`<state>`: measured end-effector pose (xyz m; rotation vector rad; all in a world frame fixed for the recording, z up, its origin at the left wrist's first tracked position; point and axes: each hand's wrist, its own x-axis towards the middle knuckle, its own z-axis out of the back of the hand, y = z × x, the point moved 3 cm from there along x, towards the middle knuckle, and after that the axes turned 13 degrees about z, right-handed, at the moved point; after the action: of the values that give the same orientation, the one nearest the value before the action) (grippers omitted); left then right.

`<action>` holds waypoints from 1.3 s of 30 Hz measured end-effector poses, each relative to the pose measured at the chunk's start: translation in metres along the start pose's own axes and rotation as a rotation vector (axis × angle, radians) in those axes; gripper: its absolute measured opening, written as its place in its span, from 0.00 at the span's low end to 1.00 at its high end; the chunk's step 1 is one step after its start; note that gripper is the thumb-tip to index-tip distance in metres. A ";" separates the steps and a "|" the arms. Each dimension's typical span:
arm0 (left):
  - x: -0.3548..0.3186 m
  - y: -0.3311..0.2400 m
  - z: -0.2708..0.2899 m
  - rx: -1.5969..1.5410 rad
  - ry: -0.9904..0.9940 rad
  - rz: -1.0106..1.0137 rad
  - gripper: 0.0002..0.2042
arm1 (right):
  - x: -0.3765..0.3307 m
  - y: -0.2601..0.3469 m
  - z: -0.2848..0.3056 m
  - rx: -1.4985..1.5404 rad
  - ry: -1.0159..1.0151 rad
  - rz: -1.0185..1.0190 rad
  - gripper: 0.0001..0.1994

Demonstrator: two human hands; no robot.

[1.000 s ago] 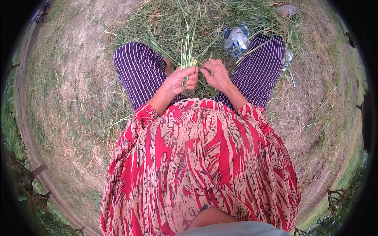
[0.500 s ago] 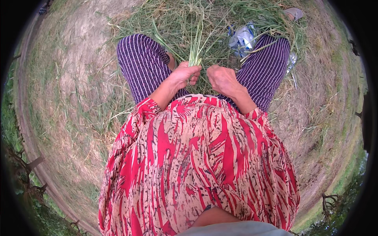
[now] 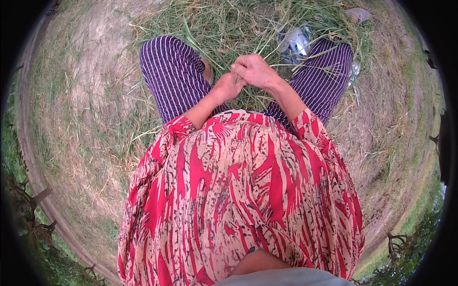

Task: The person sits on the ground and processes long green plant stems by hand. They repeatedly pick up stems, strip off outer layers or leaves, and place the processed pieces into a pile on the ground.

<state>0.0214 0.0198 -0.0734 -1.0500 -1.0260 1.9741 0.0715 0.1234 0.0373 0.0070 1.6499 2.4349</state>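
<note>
My left hand (image 3: 229, 86) and my right hand (image 3: 256, 71) meet between my raised knees, the right one a little farther out and overlapping the left fingertips. Both are closed around a small bunch of green grass stalks (image 3: 282, 65). The gripped part of the bunch is hidden by the fingers. Thin stalks come out past my right hand and slant toward my right knee, where fine stems lie across the striped trouser leg (image 3: 322, 83).
Loose cut grass (image 3: 219, 28) lies heaped beyond my hands and around my feet. A crumpled white and blue plastic bag (image 3: 296, 45) rests in it by my right knee. Dry ground with scattered straw (image 3: 95, 95) spreads to the left. A grey shoe (image 3: 358, 15) shows at the far right.
My right hand has moved left and outward onto my left hand. The grass bunch, upright in my left hand before, now slants right and is mostly covered by my hands.
</note>
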 end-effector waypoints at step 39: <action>-0.042 -0.072 0.002 -1.202 1.038 0.357 0.26 | -0.004 -0.054 -0.025 1.218 -0.203 -0.061 0.27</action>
<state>0.0520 0.0180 0.0039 -2.6063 -1.3702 0.5259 0.0815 0.1192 -0.0208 0.3484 2.6208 1.0005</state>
